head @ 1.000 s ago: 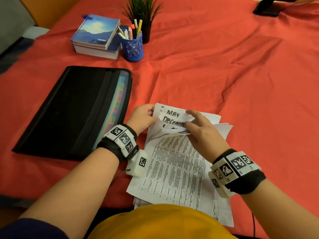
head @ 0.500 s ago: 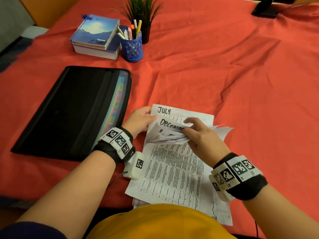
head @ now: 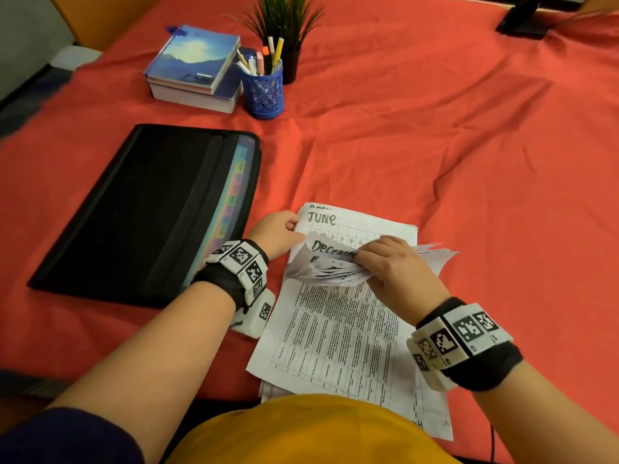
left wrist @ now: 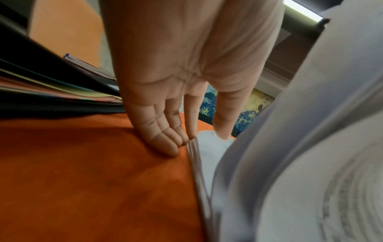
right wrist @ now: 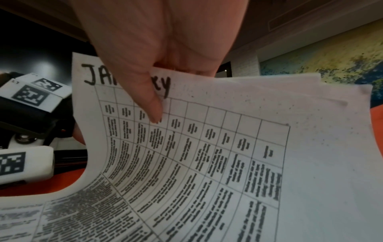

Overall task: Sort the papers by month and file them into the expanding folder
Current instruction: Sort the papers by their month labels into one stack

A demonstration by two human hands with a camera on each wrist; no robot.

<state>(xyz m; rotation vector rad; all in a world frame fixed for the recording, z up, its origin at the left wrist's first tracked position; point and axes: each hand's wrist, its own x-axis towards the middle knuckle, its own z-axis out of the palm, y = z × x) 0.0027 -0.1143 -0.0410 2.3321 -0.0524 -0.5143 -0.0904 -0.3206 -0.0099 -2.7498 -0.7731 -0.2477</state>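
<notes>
Nearby, pens (head: 277,52) in blue cup (head: 264,95); papers (head: 341,336) beside folder (head: 144,209).

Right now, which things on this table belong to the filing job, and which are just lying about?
In the job: stack of papers, black expanding folder, left hand, right hand.
Lying about: stacked books, blue pen cup, potted plant.

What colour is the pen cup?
The pen cup is blue with a scalloped pattern; best seen in the head view.

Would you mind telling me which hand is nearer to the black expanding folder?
Left. The left hand presses the papers at their left edge, beside the expanding folder; the right hand grips their lifted tops farther right.
</notes>
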